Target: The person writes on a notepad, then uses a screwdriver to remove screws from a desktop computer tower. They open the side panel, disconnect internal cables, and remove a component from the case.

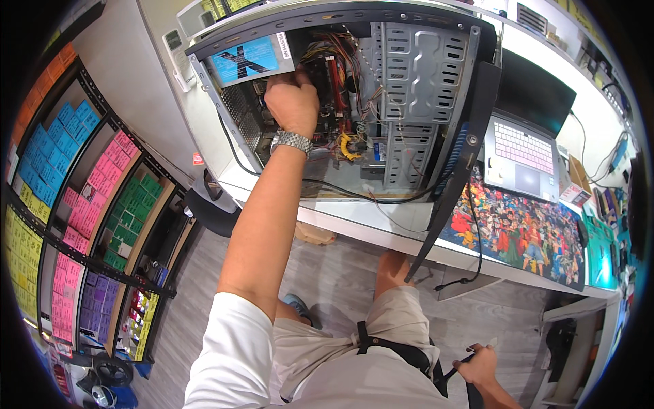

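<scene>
An opened desktop computer case (415, 75) lies on the white desk, its inside facing me. My left hand (293, 102), with a metal watch (294, 142) on the wrist, reaches into it just below the power supply (248, 63) with its blue label. Its fingers are curled in against the motherboard (334, 88); the fingertips and whatever they grip are hidden. Coloured cables (327, 51) bunch beside the hand, and a yellow cable (347, 146) loops lower down. Away from the case, by my right hip, my right hand (480, 365) is closed around a small dark thing I cannot make out.
A dark panel (470, 143) stands along the case's right side, with a black cable (480, 238) hanging near it. An open laptop (524, 146) rests beyond, above a colourful printed mat (524, 232). Shelves of coloured boxes (61, 157) line the left.
</scene>
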Motion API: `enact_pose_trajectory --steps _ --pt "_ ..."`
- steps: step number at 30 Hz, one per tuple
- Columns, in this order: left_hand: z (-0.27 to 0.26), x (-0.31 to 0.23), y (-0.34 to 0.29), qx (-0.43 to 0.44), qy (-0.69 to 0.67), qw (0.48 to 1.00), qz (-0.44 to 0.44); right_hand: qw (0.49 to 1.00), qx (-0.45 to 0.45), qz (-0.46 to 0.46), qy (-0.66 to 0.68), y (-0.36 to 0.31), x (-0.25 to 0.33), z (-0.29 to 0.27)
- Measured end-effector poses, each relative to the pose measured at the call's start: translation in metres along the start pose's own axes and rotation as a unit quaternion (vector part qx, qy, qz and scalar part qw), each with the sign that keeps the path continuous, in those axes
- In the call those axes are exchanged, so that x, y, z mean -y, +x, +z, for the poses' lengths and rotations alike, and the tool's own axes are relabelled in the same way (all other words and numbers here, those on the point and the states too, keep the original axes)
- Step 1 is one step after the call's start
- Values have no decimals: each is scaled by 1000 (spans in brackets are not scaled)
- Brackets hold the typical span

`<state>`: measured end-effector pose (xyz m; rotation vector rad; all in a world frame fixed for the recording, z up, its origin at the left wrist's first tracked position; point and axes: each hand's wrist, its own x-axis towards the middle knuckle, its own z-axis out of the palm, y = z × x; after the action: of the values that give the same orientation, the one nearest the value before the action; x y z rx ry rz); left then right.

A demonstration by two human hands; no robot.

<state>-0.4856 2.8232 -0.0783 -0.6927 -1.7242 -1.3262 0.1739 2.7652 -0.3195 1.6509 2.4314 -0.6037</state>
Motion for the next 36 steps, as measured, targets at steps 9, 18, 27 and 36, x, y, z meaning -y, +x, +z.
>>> enact_pose_trajectory --steps 9,18,27,36 --pt "-13 -32 -62 38 -107 992 -56 1000 -5 3 3 0 -1 3" --pt "19 -22 -81 149 -34 985 -76 1000 -5 3 -11 0 0 0" --pt "30 -6 -91 131 -198 949 -208 1000 -2 11 -3 0 3 -3" --pt "36 -2 -96 124 -262 927 -239 1000 0 16 -2 0 4 -4"
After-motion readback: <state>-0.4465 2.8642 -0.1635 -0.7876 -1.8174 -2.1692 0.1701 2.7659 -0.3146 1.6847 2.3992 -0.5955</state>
